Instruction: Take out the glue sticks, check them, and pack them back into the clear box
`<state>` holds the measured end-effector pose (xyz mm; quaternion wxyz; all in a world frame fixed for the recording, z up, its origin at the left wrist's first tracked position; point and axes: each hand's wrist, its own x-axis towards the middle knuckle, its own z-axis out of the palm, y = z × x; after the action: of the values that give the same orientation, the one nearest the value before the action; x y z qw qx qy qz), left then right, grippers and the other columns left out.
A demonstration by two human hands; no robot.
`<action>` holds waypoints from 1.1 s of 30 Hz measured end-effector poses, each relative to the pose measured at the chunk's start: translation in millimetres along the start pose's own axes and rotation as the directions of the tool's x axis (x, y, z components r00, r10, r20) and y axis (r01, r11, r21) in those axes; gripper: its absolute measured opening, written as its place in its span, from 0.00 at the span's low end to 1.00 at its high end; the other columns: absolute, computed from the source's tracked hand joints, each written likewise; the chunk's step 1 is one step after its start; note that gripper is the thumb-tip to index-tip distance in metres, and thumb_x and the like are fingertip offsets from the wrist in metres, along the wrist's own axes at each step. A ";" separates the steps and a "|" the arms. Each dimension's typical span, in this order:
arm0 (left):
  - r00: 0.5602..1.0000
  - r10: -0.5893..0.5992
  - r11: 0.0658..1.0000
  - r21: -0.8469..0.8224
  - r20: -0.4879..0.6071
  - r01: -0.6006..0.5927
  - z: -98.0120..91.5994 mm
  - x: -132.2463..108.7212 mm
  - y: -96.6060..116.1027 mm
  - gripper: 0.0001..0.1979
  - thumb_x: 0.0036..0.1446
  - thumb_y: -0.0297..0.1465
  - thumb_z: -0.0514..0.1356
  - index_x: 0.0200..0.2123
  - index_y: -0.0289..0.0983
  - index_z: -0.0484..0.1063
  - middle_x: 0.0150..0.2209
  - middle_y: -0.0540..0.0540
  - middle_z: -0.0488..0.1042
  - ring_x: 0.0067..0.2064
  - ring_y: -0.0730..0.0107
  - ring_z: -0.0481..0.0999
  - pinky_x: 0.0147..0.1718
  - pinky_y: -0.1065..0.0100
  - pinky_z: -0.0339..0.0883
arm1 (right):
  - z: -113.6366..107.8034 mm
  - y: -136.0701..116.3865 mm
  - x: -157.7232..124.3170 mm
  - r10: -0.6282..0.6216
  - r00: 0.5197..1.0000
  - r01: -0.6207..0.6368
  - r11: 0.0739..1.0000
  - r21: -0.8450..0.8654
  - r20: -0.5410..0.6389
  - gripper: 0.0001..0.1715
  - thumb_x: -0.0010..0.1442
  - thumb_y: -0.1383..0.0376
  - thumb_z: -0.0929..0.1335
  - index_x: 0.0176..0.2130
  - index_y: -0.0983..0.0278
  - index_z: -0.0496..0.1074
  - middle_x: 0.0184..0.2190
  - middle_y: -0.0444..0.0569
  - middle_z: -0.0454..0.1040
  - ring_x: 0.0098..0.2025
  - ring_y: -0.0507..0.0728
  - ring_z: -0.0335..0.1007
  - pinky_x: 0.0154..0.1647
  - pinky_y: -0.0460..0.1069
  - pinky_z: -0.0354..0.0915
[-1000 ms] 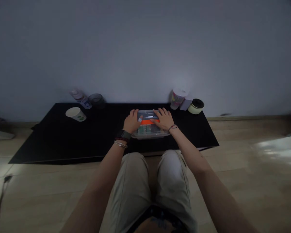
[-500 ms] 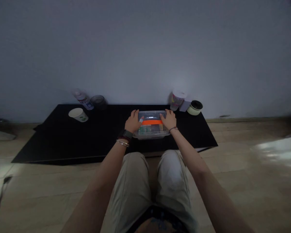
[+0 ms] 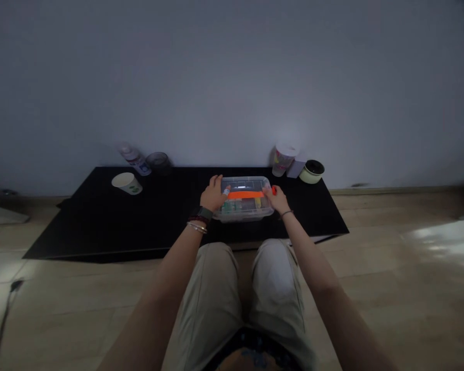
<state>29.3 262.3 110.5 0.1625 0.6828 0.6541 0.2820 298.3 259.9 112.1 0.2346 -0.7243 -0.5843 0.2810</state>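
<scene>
A clear plastic storage box (image 3: 243, 210) with an orange handle (image 3: 246, 195) across its lid sits on the black table in front of my knees. Through its wall some green and yellow contents show, too blurred to name. My left hand (image 3: 213, 195) grips the box's left end, thumb on the lid. At the right end, my right hand (image 3: 277, 199) has its thumb on the lid edge and its fingers curled around an orange latch (image 3: 274, 190). The lid lies on the box.
On the black table (image 3: 139, 226) stand a white paper cup (image 3: 127, 183), a bottle (image 3: 136, 161) and a dark glass (image 3: 159, 162) at left. A patterned plastic cup (image 3: 282, 161), a pale box (image 3: 296, 167) and a cream pot (image 3: 311, 172) stand back right, along the wall.
My right hand has shifted right and outward from the lid to the box's end, and an orange latch now shows there. My left hand stays on the left end.
</scene>
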 end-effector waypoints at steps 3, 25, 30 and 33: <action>1.000 -0.004 1.000 0.009 0.006 0.004 -0.5 -0.1 0.9 0.30 0.63 0.41 0.55 0.65 0.35 0.60 0.68 0.31 0.57 0.60 0.41 0.70 0.59 0.47 0.63 | -3.3 -10.0 -7.2 -0.078 0.995 0.069 0.988 -0.139 -0.060 0.35 0.66 0.48 0.64 0.63 0.65 0.63 0.54 0.60 0.75 0.55 0.63 0.74 0.52 0.53 0.67; 0.999 -0.007 0.999 0.034 0.033 0.006 -3.6 -0.9 4.0 0.33 0.62 0.44 0.56 0.66 0.35 0.59 0.68 0.31 0.56 0.60 0.38 0.70 0.59 0.47 0.63 | -14.8 -30.6 -18.1 -0.162 0.987 0.145 0.919 -0.365 -0.016 0.27 0.70 0.54 0.62 0.61 0.66 0.66 0.47 0.61 0.78 0.50 0.67 0.76 0.51 0.55 0.66; 0.999 -0.013 0.999 0.054 0.040 0.011 -5.8 -1.6 7.1 0.34 0.62 0.44 0.56 0.67 0.35 0.58 0.69 0.32 0.56 0.60 0.39 0.70 0.59 0.49 0.63 | -14.1 -33.4 -22.0 -0.179 0.983 0.145 0.897 -0.417 -0.042 0.25 0.71 0.55 0.58 0.60 0.64 0.68 0.45 0.61 0.79 0.47 0.66 0.77 0.49 0.56 0.67; 0.997 -0.035 0.991 0.130 0.067 0.026 -8.7 -3.1 11.5 0.34 0.64 0.44 0.54 0.68 0.34 0.56 0.69 0.32 0.55 0.61 0.41 0.70 0.59 0.50 0.64 | -16.3 -34.3 -23.9 -0.153 0.987 0.119 0.900 -0.419 -0.048 0.26 0.72 0.54 0.57 0.61 0.62 0.66 0.45 0.58 0.79 0.48 0.65 0.77 0.48 0.55 0.67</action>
<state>33.3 256.9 123.6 0.1448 0.6913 0.6752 0.2126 281.0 243.5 150.1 0.1175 -0.7255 -0.6701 0.1045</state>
